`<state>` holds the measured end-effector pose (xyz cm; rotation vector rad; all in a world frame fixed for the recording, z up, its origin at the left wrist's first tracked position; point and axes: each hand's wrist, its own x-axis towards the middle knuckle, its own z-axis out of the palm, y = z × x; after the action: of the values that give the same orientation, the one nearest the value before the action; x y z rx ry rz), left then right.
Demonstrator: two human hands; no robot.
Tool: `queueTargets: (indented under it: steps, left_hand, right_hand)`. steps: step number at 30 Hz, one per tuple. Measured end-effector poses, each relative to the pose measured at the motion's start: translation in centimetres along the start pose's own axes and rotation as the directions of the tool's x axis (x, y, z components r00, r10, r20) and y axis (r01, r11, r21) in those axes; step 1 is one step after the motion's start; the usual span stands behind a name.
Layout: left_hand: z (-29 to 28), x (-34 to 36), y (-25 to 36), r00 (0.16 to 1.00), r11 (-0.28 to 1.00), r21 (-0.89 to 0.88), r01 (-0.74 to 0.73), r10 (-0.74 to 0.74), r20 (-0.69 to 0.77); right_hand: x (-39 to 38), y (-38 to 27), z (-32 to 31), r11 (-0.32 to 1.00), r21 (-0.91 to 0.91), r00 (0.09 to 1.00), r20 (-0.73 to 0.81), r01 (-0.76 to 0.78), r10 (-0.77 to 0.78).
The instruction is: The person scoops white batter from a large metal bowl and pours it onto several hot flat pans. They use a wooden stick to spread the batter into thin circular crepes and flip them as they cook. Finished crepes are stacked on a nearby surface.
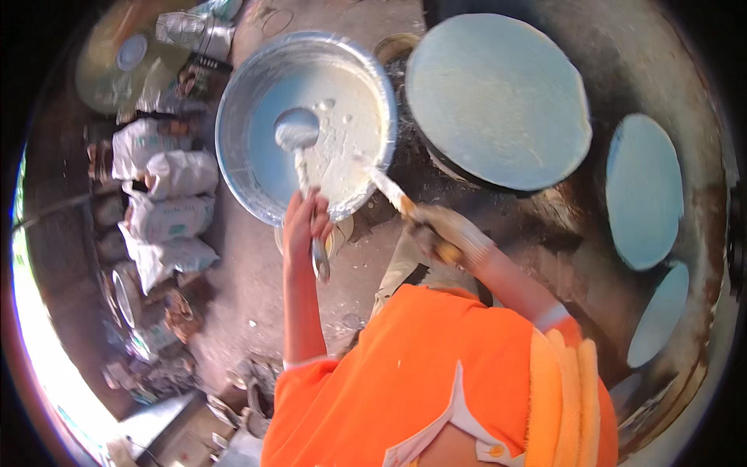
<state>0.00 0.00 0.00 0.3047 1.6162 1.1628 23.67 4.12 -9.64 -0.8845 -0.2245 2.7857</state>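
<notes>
Left edge glaring | corners black (fisheye bend) | right hand (451,231) blurred

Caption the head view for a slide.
Left hand holds a ladle at a basin of white liquid; right hand grips a white-smeared tool.

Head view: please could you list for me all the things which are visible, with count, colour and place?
Basin: one, silver-grey, upper centre
Mixture: one mass, white, inside the basin
Ladle: one, metallic, white-smeared, over the basin
Long tool: one, white-tipped, by the basin's lower right
Large round surface: one, pale blue, right of the basin
Discs: at least two, pale blue, far right
Sacks: about four, white, left
Clutter: uncountable, mixed colours, lower left
Towel: one, yellow-orange, lower right
Shirt: one, orange, lower centre
Left hand: one, on the ladle
Right hand: one, blurred, on the long tool
</notes>
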Motion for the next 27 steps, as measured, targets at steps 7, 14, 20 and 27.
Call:
queueTargets:
  steps: [7, 14, 20, 27]
  left_hand:
    - [-2.1, 10.4, -8.7, 0.987, 0.977, -0.146, 0.156, -0.151, 0.05]
    - [-1.9, 22.2, -19.4, 0.941, 0.899, -0.324, 0.294, -0.213, 0.264]
    - [-4.0, 10.7, -9.4, 0.896, 0.736, -0.625, 0.261, 0.056, 0.44]
    - [-6.5, 0.1, 6.8, 0.834, 0.79, -0.612, 0.035, 0.315, 0.454]
  right_hand:
    - [7.0, -5.2, -2.3, 0.926, -0.347, 0.955, -0.294, -0.147, 0.042]
    - [13.3, -3.7, -8.3, -0.191, -0.979, 0.836, 0.165, 0.073, -0.524]
    - [3.7, -9.2, 0.5, -0.781, -0.618, 0.912, 0.263, -0.091, -0.315]
    - [0.7, -14.2, 10.5, -0.825, -0.538, 0.63, 0.704, 0.174, -0.327]
